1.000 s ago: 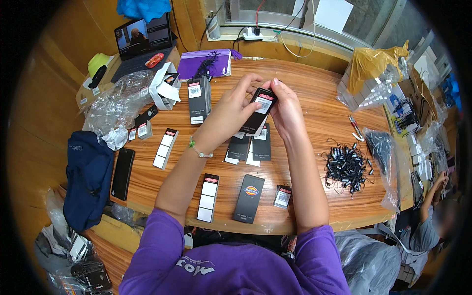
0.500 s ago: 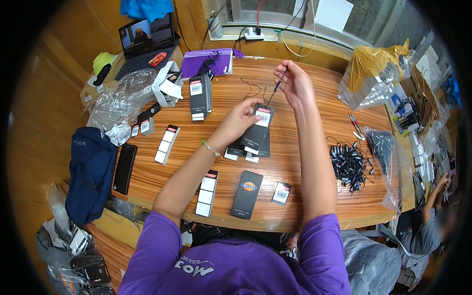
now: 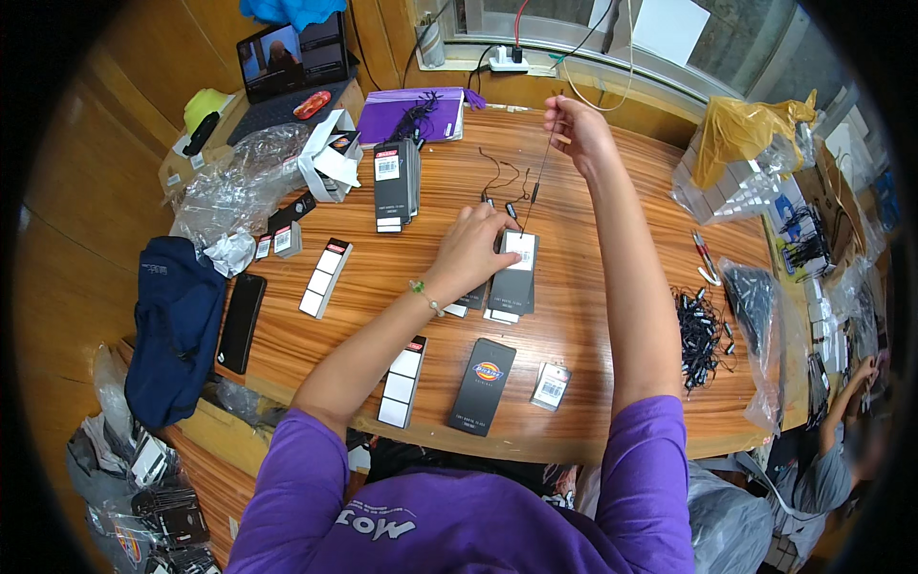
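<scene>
At a wooden worktable [image 3: 612, 421], we press our left hand [image 3: 475, 251] flat-fingered onto a dark hang tag [image 3: 514, 275] lying on a short stack at the table's centre, while our right hand [image 3: 575, 129], raised well above and beyond it, pinches the upper end of a thin black string [image 3: 536, 177] drawn taut from the tag's top edge. By our reading, the threading of this tag is under way but not finished: the string looks to run to the tag's top, though whether it has passed through a hole is too small to tell. More remains, we judge: a heap of black string fasteners [image 3: 701, 326] sits to the right, a few loose strings [image 3: 502, 177] lie just beyond the stack, and several tags without visible strings lie apart near the front edge, among them a long black tag [image 3: 484, 386] and a small white-labelled one [image 3: 551, 386]. An upright bundle of tags [image 3: 394, 185] stands further back.
</scene>
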The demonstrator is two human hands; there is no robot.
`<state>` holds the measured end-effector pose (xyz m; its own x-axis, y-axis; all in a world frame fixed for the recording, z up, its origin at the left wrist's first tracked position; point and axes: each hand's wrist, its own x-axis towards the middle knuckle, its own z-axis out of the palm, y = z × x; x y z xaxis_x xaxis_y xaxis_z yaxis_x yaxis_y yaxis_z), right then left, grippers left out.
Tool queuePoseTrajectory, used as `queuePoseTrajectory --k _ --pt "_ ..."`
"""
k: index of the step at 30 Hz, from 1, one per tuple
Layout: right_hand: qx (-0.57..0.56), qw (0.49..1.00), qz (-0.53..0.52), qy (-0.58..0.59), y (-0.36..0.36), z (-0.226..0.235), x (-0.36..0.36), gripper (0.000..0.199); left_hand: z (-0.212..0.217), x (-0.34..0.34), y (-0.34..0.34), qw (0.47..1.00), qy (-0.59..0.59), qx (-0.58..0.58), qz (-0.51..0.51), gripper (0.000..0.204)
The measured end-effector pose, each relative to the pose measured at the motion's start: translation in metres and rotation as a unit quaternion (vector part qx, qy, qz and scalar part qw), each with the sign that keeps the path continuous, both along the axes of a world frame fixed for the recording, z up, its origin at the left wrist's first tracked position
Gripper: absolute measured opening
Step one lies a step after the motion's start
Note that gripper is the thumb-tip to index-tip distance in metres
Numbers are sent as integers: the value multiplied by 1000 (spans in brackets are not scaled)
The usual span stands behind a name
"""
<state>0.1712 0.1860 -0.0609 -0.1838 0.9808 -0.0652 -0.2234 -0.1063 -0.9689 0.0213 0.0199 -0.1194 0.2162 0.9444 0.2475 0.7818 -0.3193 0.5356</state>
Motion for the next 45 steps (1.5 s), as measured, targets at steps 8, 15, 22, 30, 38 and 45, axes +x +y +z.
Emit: queuePoseTrajectory --k 8,15,22,30,38,45 --pt "4 988 7 -156 17 -38 -18 22 -6 -9 -3 997 73 12 5 44" --pt "-19 966 55 -252 36 -68 -15 18 29 -30 -49 999 34 -12 -18 49" --pt "318 895 20 -313 -65 -60 40 19 32 -25 -115 981 59 -113 -148 68" --pt "211 793 103 -562 -282 -32 76 33 10 -26 -120 986 15 -103 -129 61" --pt "134 888 24 -439 -299 -61 76 25 14 -27 -126 921 -291 -246 -84 44" --pt "24 956 -16 -290 -298 -74 81 19 22 -29 -135 812 -457 -362 -39 32"
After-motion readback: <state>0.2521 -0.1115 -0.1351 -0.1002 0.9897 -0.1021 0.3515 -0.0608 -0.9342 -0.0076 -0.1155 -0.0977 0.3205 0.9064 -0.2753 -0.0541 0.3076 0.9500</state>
